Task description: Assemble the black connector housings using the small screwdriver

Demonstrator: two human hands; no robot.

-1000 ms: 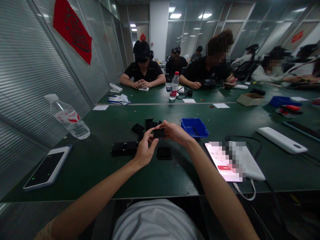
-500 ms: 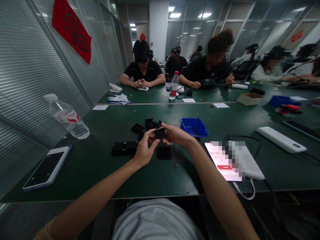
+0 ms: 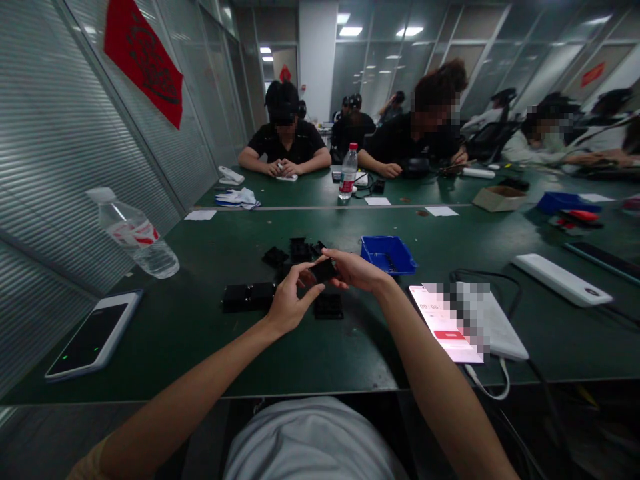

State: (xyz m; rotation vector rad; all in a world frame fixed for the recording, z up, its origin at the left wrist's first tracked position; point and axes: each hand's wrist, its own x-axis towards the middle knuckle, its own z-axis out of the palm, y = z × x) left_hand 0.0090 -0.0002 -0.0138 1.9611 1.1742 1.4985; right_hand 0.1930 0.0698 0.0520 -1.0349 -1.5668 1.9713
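Between my two hands is a small black plastic part [image 3: 324,269], held just above the table. My left hand [image 3: 291,294] grips its left side with fingers and thumb. On the right, my right hand [image 3: 359,270] has its fingers around the other edge. A flat black part [image 3: 329,307] lies on the table right below them. To the left sit black box-shaped pieces [image 3: 249,297] in a row. Behind my hands several loose black parts [image 3: 300,249] form a small pile. A blue tray [image 3: 411,267] with small dark pieces in it stands beyond my right hand.
A water bottle [image 3: 143,237] and a phone [image 3: 95,333] are at the left. On the right lie a lit phone [image 3: 440,323], a white power bank [image 3: 493,327] with cables, and another white device [image 3: 563,279]. Co-workers sit across the green table [image 3: 200,360].
The black part has tilted and shifted slightly to the right between my hands. My left thumb has moved right and a little down. The things on the table have stayed put.
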